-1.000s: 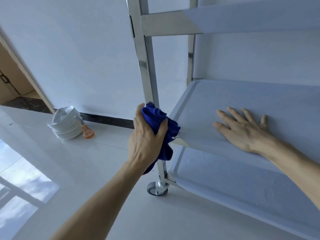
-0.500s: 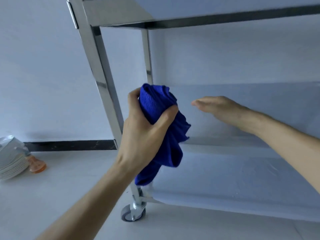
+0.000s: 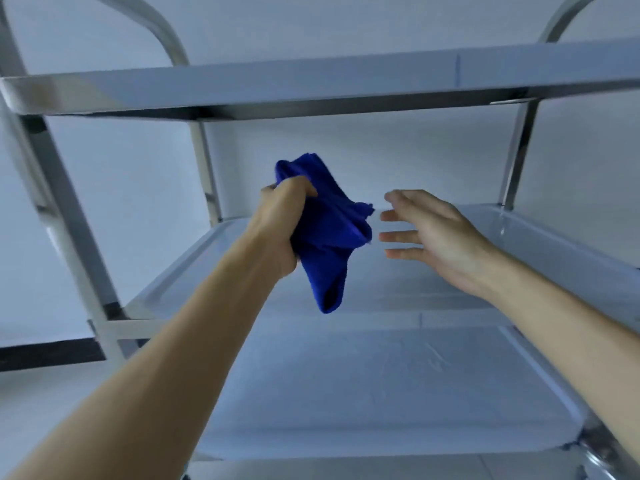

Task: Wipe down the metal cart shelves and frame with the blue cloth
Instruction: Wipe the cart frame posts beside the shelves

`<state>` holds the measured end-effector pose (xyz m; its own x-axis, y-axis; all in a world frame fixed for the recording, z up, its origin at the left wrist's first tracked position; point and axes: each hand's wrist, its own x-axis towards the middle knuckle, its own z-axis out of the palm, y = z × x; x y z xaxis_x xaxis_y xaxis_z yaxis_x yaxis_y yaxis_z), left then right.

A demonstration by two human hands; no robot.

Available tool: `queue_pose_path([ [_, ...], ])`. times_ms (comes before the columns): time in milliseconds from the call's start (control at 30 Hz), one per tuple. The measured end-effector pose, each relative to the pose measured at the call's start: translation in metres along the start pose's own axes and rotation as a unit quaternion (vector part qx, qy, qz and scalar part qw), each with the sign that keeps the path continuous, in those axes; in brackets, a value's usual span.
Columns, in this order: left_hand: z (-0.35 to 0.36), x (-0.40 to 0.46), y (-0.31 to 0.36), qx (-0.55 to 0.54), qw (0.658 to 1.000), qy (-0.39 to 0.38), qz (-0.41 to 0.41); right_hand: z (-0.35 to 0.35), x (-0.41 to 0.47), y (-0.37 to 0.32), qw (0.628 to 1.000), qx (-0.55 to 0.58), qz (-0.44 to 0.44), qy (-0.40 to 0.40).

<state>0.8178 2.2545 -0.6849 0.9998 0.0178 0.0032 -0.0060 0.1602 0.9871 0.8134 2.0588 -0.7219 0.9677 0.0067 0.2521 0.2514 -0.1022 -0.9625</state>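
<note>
Steel cart [image 3: 114, 320]: three shelves in view, stacked top, middle, bottom, long sides running left to right across the view; upright posts at the corners.
Top shelf [image 3: 311, 81]: seen edge-on above both hands, with a curved handle bar rising at each end.
Bottom shelf [image 3: 381, 393]: widest bare surface, raised rim all round.
Middle shelf [image 3: 554, 237]: raised rim along its edges; open air between it and the top shelf, where both hands sit.
Wall: pale, behind the cart, with a dark skirting strip [image 3: 48, 355] low on the left.
Left hand [image 3: 284, 223]: one fist, fingers curled round the cloth, held above the middle shelf and not touching metal.
Right hand [image 3: 436, 233]: fingers straight and spread, pointing left, holding nothing, just beside the cloth's right edge with a small gap.
Blue cloth [image 3: 329, 237]: one, bunched; long axis near vertical, slightly tilted, the loose end hanging down and the top bulging above the fist.
</note>
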Motion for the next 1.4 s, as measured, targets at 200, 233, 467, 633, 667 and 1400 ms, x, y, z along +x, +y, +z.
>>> queue_pose_path([
  [200, 0.025, 0.008, -0.035, -0.004, 1.0, 0.009, -0.001, -0.012, -0.016, 0.008, 0.975, -0.162, -0.145, -0.043],
  [233, 0.028, 0.007, -0.037, -0.007, 1.0, 0.009, -0.002, -0.011, -0.016, 0.011, 0.967, -0.185, -0.159, -0.064],
  [467, 0.043, -0.009, -0.033, -0.066, 0.995, -0.067, -0.013, -0.002, -0.014, 0.018, 0.952, -0.204, -0.194, -0.118],
  [633, 0.045, -0.017, -0.031, -0.06, 0.984, -0.167, 0.004, -0.01, -0.012, 0.022, 0.977, -0.159, -0.138, -0.014],
  [667, 0.046, -0.018, -0.032, -0.048, 0.983, -0.179, 0.012, -0.012, -0.014, 0.021, 0.982, -0.137, -0.127, 0.009],
  [1400, 0.176, -0.008, -0.097, 0.589, 0.696, -0.222, 0.345, -0.256, -0.122, -0.057, 0.844, -0.151, -0.293, 0.423],
])
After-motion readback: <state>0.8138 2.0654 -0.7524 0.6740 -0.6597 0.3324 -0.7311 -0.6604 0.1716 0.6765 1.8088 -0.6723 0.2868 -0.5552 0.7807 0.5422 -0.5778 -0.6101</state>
